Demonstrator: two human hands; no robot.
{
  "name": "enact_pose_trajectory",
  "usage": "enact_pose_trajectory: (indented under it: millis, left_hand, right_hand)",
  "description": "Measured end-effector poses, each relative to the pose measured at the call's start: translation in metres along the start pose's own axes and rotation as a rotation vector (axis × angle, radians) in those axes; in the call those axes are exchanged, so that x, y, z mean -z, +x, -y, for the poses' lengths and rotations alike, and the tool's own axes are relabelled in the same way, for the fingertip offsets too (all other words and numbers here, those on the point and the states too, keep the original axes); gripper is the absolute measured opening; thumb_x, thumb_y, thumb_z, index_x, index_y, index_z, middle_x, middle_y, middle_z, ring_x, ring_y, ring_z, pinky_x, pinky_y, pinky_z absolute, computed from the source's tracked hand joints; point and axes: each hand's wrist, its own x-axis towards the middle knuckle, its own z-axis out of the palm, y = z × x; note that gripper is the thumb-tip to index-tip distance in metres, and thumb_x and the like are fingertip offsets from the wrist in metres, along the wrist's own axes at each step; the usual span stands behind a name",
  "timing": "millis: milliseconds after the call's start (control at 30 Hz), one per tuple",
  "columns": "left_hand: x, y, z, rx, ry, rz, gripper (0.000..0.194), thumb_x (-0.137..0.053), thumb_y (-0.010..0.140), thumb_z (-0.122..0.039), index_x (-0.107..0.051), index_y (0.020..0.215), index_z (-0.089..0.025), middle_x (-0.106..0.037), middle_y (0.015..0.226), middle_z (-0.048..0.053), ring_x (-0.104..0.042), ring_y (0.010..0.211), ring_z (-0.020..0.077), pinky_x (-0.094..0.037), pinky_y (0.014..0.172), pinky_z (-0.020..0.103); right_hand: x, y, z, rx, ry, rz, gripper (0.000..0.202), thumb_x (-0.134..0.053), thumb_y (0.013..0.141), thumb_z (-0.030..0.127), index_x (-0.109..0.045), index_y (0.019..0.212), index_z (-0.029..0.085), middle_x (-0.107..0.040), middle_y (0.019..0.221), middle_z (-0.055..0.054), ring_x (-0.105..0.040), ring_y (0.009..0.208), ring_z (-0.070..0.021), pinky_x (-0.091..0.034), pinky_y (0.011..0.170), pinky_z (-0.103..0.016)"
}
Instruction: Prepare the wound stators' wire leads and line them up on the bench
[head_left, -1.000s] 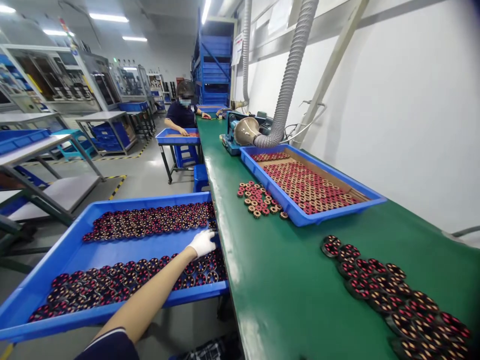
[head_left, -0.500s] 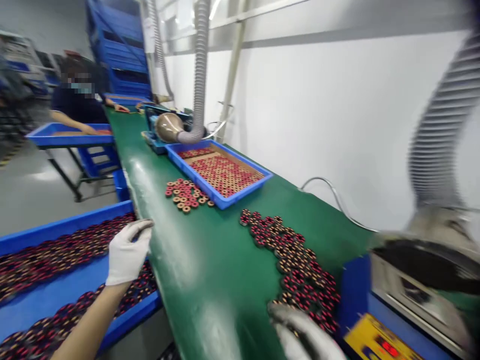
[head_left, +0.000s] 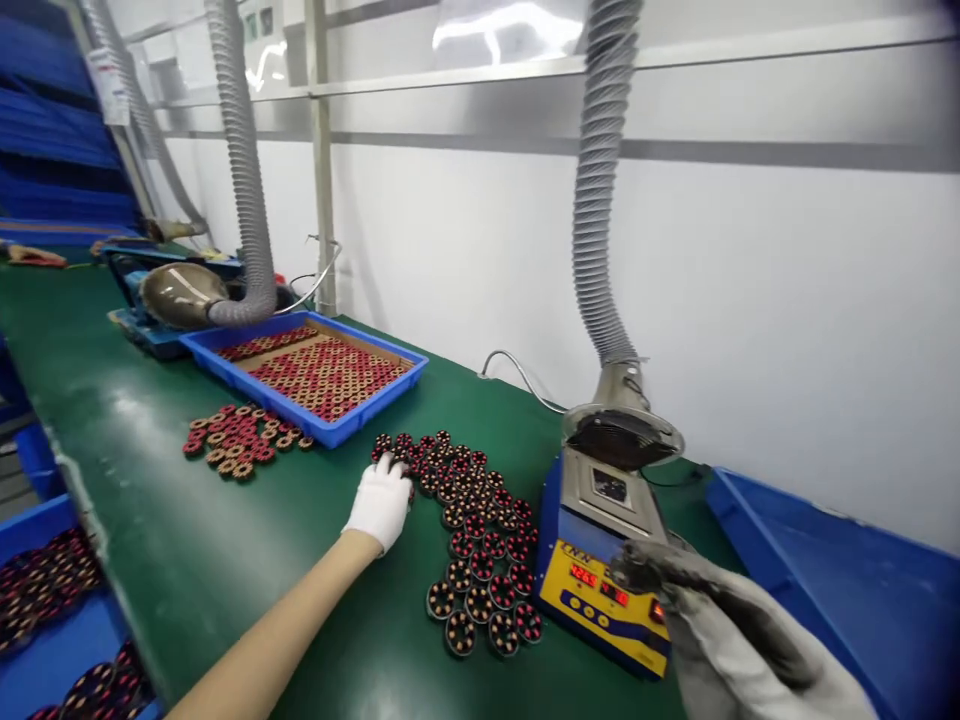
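My left hand [head_left: 381, 505], in a white glove, is at the far left end of a spread of small round dark parts [head_left: 480, 570] with red and copper-coloured spots around their rims. Its fingers lie over a few of these parts, slightly apart; the tips are partly hidden. My right hand [head_left: 727, 625], in a stained grey-white glove, is raised in front of a blue and yellow heated box [head_left: 600, 600] with red digits. Thumb and fingers come together at blackened tips; whatever they pinch cannot be made out.
A blue tray [head_left: 375, 405] of red and tan rings stands beyond, with loose rings [head_left: 236, 440] beside it. A fume hood [head_left: 622, 435] hangs over the box from a grey hose [head_left: 600, 200]. Blue bins flank the green table [head_left: 322, 550]. A co-worker's hand [head_left: 34, 256] shows far left.
The view has swung right. My left hand has gone from above the left bin to the dark parts on the table. My right hand has moved from beside those parts to the heated box.
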Motion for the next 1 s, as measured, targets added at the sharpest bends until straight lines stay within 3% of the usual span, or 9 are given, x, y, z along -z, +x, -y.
enact_pose_trajectory:
  millis: [100,167,300,400,533,633,800,900,1000]
  left_hand:
    - [0.034,-0.008,-0.036,-0.140,0.016,-0.074,0.012,-0.057,0.073,-0.012,-0.061,0.083,-0.018,-0.052,0.122,0.008,-0.031,0.124,0.0315,-0.036,0.093,0.046]
    - [0.063,-0.015,-0.072,-0.269,0.002,-0.203,0.020,-0.048,0.079,-0.010,-0.058,0.093,-0.021,-0.044,0.131,0.002,-0.021,0.129,0.0278,-0.032,0.097,0.045]
    - [0.109,-0.025,-0.137,-0.542,-0.117,-0.658,0.028,-0.047,0.074,-0.003,-0.055,0.095,-0.021,-0.049,0.123,0.005,-0.032,0.120,0.0312,-0.036,0.088,0.046]
    - [0.118,-0.024,-0.163,-0.614,-0.313,-0.738,0.024,-0.050,0.077,-0.010,-0.052,0.098,-0.022,-0.046,0.122,0.007,-0.034,0.118,0.0320,-0.036,0.087,0.046]
    - [0.111,-0.018,-0.173,-0.466,-0.702,-0.517,0.055,-0.062,0.072,-0.029,-0.038,0.121,-0.022,-0.038,0.130,0.012,-0.039,0.117,0.0305,-0.041,0.091,0.045]
    - [0.106,-0.012,-0.169,-0.489,-0.876,-0.375,0.043,-0.053,0.075,-0.020,-0.044,0.116,-0.027,-0.051,0.119,0.005,-0.049,0.108,0.0236,-0.044,0.089,0.038]
    - [0.105,-0.013,-0.156,-0.606,-0.715,-0.528,0.035,-0.058,0.077,-0.020,-0.049,0.110,-0.025,-0.054,0.116,0.005,-0.044,0.112,0.0245,-0.036,0.095,0.040]
    - [0.104,-0.015,-0.153,-0.597,-0.822,-0.475,0.036,-0.059,0.074,-0.017,-0.048,0.107,-0.025,-0.054,0.114,0.004,-0.048,0.107,0.0213,-0.039,0.093,0.036]
    - [0.104,-0.015,-0.151,-0.624,-0.894,-0.397,0.032,-0.055,0.076,-0.016,-0.047,0.105,-0.025,-0.054,0.114,0.003,-0.049,0.105,0.0193,-0.041,0.091,0.034]
  right_hand:
    - [-0.009,0.008,0.003,-0.042,-0.123,0.052,0.022,-0.072,0.064,0.036,-0.071,0.078,0.019,-0.073,0.080,-0.007,-0.068,0.076,-0.0222,-0.056,0.071,-0.027]
    - [-0.017,0.013,-0.003,-0.101,-0.108,0.103,0.027,-0.068,0.068,0.038,-0.068,0.088,0.019,-0.071,0.090,-0.007,-0.065,0.086,-0.0214,-0.053,0.079,-0.029]
    - [-0.027,0.013,-0.012,-0.208,0.310,0.252,0.024,-0.061,0.076,0.037,-0.061,0.097,0.025,-0.068,0.102,-0.003,-0.063,0.092,-0.0196,-0.050,0.083,-0.033]
    - [-0.020,0.009,-0.007,-0.231,0.554,0.223,0.021,-0.066,0.072,0.035,-0.063,0.092,0.027,-0.069,0.099,-0.002,-0.063,0.091,-0.0197,-0.049,0.083,-0.035]
    - [-0.006,0.005,0.000,-0.272,0.661,0.184,0.029,-0.072,0.065,0.035,-0.064,0.092,0.028,-0.069,0.100,-0.004,-0.064,0.092,-0.0217,-0.048,0.085,-0.039]
    - [-0.005,0.007,-0.001,-0.263,0.649,0.191,0.027,-0.073,0.063,0.034,-0.066,0.089,0.030,-0.069,0.098,-0.003,-0.064,0.090,-0.0218,-0.049,0.082,-0.039]
    - [-0.014,0.010,-0.006,-0.150,0.436,0.200,0.031,-0.076,0.058,0.036,-0.067,0.085,0.027,-0.067,0.092,-0.004,-0.061,0.092,-0.0215,-0.046,0.085,-0.035]
    - [-0.013,0.011,-0.007,-0.157,0.364,0.212,0.028,-0.070,0.066,0.038,-0.065,0.091,0.025,-0.066,0.093,-0.006,-0.060,0.092,-0.0221,-0.044,0.087,-0.038]
    - [-0.004,0.011,-0.001,-0.073,0.278,0.330,0.032,-0.071,0.065,0.038,-0.065,0.095,0.028,-0.066,0.096,-0.005,-0.061,0.090,-0.0224,-0.048,0.080,-0.036]
